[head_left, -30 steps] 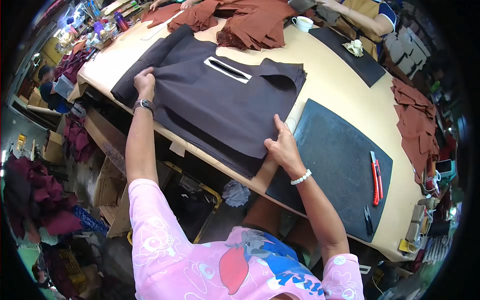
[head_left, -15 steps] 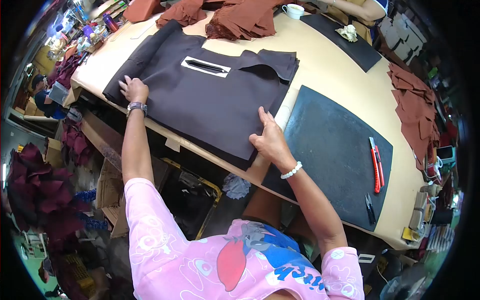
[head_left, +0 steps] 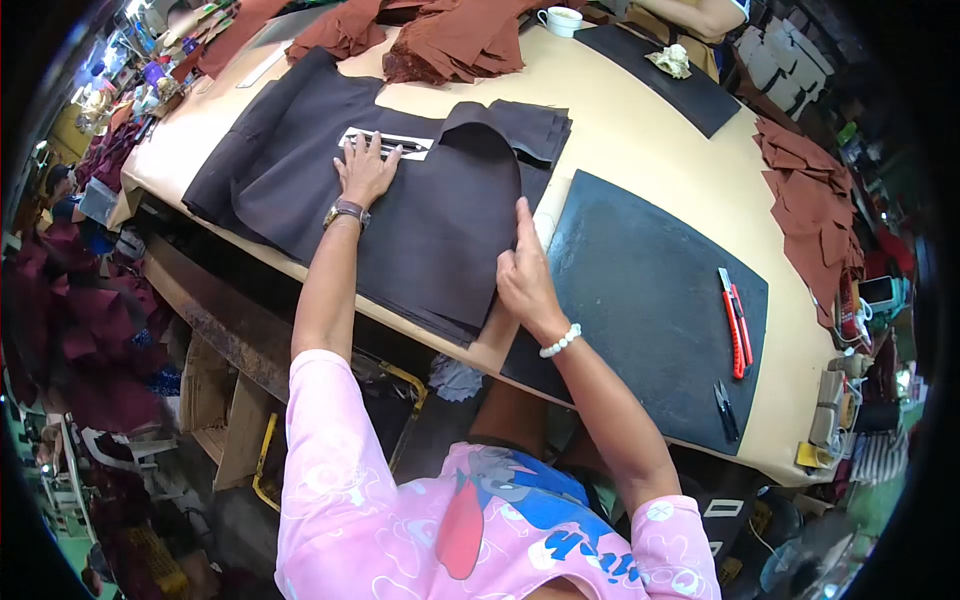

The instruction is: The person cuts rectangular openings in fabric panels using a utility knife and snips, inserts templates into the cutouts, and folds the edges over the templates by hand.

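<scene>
Dark fabric (head_left: 430,240) seemingly pinned flat under our open left hand (head_left: 367,174); our right hand (head_left: 528,285), index extended, perhaps steadies its edge, grip unclear.

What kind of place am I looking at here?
Probably a cloth or leather cutting workshop: dark cut panels under the left hand, red-handled cutters on a black mat, and piles of rust-brown pieces.

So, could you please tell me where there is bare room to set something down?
The dark mat, left of the red cutters, and the table between it and the rust pieces at right. Crowded: the dark fabric, left hand on it, right hand at its edge.
</scene>
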{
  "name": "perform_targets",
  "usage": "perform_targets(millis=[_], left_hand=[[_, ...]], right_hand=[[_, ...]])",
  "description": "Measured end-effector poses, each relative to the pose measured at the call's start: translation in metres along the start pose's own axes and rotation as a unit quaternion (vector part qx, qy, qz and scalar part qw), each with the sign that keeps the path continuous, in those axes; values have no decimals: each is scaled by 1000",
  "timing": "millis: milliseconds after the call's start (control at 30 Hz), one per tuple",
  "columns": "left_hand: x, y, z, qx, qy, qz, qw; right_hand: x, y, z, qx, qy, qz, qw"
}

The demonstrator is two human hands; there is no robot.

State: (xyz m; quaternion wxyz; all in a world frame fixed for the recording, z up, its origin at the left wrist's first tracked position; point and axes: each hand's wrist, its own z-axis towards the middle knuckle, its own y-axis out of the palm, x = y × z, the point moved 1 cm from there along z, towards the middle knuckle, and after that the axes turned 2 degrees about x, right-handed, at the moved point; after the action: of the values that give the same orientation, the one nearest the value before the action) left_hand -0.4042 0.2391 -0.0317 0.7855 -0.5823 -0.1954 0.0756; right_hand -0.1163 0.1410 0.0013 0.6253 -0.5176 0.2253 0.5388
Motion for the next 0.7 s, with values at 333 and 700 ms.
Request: perform_targets(millis=[333,700], left_hand=[[40,21,-14,65,26,-45,997],[36,4,-18,62,68,-9,996]], right_hand=[[2,0,52,-4,235,-57,970],[36,15,59,94,211,-30,972]])
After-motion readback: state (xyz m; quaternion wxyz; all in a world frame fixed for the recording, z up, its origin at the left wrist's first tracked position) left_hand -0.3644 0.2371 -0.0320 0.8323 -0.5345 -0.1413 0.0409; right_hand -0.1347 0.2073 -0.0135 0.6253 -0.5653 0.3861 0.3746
